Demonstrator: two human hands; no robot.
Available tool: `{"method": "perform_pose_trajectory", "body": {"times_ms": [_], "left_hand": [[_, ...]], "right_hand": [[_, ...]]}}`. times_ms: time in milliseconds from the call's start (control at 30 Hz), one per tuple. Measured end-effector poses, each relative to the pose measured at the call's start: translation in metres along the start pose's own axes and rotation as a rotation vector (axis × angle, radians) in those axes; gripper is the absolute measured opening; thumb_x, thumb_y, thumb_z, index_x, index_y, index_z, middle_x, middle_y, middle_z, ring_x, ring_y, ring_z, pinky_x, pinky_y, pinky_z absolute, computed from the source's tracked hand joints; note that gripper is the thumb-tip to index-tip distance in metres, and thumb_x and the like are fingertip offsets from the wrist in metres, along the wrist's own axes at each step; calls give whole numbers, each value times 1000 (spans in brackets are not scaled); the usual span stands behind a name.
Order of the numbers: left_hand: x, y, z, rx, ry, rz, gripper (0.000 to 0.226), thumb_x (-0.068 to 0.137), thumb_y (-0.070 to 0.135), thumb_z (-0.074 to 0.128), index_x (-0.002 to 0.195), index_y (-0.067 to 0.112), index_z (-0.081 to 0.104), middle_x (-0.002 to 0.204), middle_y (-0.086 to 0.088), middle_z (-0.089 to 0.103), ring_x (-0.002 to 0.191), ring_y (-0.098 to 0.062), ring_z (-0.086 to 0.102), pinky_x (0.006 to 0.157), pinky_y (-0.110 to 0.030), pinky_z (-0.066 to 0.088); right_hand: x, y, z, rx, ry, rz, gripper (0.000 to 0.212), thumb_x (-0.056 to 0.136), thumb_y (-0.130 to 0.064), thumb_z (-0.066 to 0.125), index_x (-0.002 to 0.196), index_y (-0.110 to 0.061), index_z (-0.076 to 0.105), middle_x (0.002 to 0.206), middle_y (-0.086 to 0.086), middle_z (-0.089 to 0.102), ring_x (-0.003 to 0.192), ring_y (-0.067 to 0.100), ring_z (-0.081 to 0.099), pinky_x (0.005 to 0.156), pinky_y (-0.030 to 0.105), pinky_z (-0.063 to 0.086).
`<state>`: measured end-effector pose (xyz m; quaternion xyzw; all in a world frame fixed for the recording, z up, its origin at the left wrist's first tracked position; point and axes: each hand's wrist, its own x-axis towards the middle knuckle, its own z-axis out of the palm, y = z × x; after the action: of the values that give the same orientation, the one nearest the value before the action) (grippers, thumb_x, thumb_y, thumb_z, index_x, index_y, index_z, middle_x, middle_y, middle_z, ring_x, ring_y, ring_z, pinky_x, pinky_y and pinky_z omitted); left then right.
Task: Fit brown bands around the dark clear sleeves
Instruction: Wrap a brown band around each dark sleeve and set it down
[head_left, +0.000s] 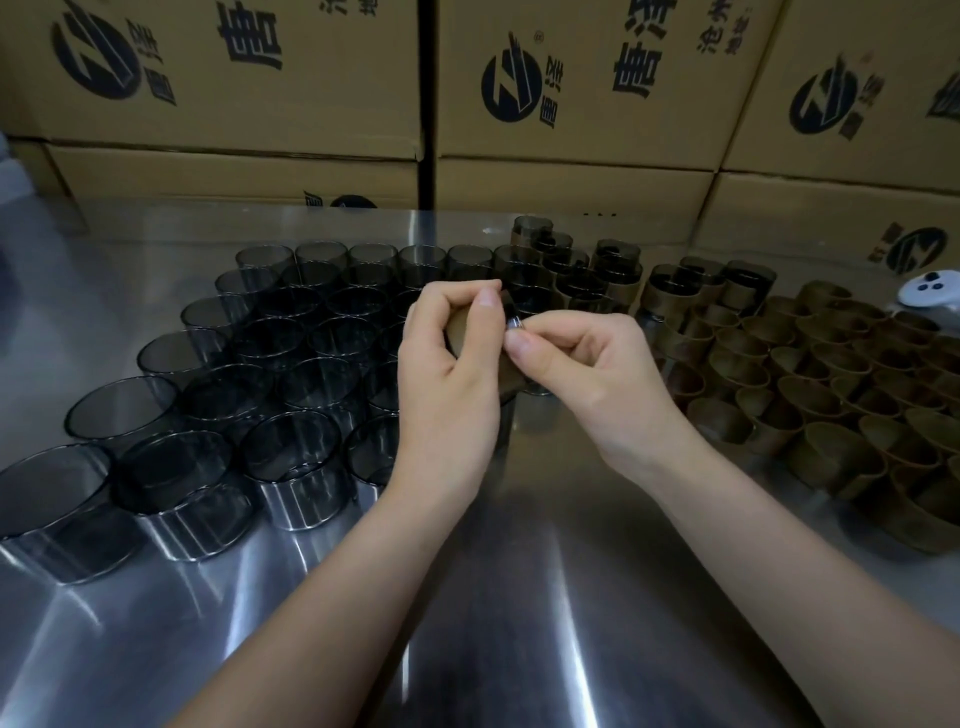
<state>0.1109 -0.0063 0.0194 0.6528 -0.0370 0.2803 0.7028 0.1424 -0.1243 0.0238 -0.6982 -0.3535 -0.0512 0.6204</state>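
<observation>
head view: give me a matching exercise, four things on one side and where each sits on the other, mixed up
Things
1. bare dark clear sleeves
2. loose brown bands
3. cardboard boxes
4. white controller

Places
a. far right edge of the steel table
b. left part of the table
c. stacked behind the table
d. right part of the table

Pairs: 1-b, 2-d, 3-c, 4-a
</observation>
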Motion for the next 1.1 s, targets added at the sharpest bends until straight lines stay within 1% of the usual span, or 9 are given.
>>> {"method": "perform_pose_trajectory", "body": {"times_ms": [200, 400, 533, 600, 667, 733, 833, 967, 1100], "left_hand": [[0, -1, 0, -3, 13, 17, 15, 93, 31, 50, 94, 26, 63, 100, 0, 61, 103, -25, 60, 94, -56, 50], [-1, -1, -1, -14, 9, -2, 16, 102, 19, 50, 96, 25, 64, 103, 1, 62, 104, -20, 60, 97, -54, 49], [-3, 3, 5, -32, -40, -78, 28, 97, 39, 46, 117, 26, 61, 120, 0, 60, 115, -18, 58, 100, -47, 50], [-4, 2, 7, -47, -91, -135, 44, 91, 47, 42, 130, 31, 54, 131, -1, 54, 122, -15, 55, 102, -42, 50], [-6, 1, 7, -26, -113, -139, 41, 98, 45, 42, 135, 31, 51, 135, 5, 52, 124, -5, 52, 108, -40, 45], [-7, 1, 7, 24, -114, -96, 27, 104, 29, 46, 128, 28, 58, 131, 7, 56, 118, 0, 55, 106, -37, 46], [-9, -1, 7, 89, -154, -31, 23, 101, 11, 50, 103, 24, 68, 113, 1, 65, 103, -9, 63, 92, -36, 52], [-12, -7, 10, 217, -275, 0, 23, 95, 4, 54, 92, 21, 70, 96, -1, 69, 87, -14, 64, 79, -28, 50], [-13, -11, 10, 306, -346, 36, 22, 94, 5, 56, 90, 19, 72, 88, 6, 68, 75, -1, 57, 69, -14, 42]], "right_hand": [[-1, -2, -1, -17, -1, 0, 18, 96, -3, 54, 101, -2, 71, 86, 0, 72, 84, 7, 69, 74, 17, 51], [-1, -3, 1, -42, 11, -6, 17, 95, -5, 55, 99, -4, 71, 83, -5, 72, 82, 5, 69, 72, 15, 51], [-1, -4, -2, -108, 82, -62, 19, 97, -7, 52, 94, -9, 70, 80, -6, 69, 79, 5, 66, 70, 17, 51], [0, -4, -7, -194, 204, -99, 22, 97, -10, 52, 83, -10, 69, 72, -5, 64, 72, 4, 60, 66, 18, 48], [3, -1, -17, -277, 393, -105, 28, 97, -14, 51, 73, -7, 64, 65, 0, 56, 65, 5, 51, 62, 19, 42], [8, 3, -31, -306, 607, -57, 34, 96, -18, 51, 63, -12, 55, 60, -4, 46, 60, 4, 43, 60, 23, 37], [13, 11, -55, -453, 784, 64, 38, 91, -23, 51, 54, -17, 42, 53, -5, 36, 54, 8, 35, 56, 29, 31], [16, 25, -71, -741, 673, 239, 37, 87, -24, 51, 51, -18, 42, 49, -6, 39, 49, 9, 37, 53, 30, 29], [16, 35, -67, -878, 512, 304, 38, 88, -27, 52, 50, -25, 46, 50, -6, 46, 54, 11, 46, 56, 30, 33]]}}
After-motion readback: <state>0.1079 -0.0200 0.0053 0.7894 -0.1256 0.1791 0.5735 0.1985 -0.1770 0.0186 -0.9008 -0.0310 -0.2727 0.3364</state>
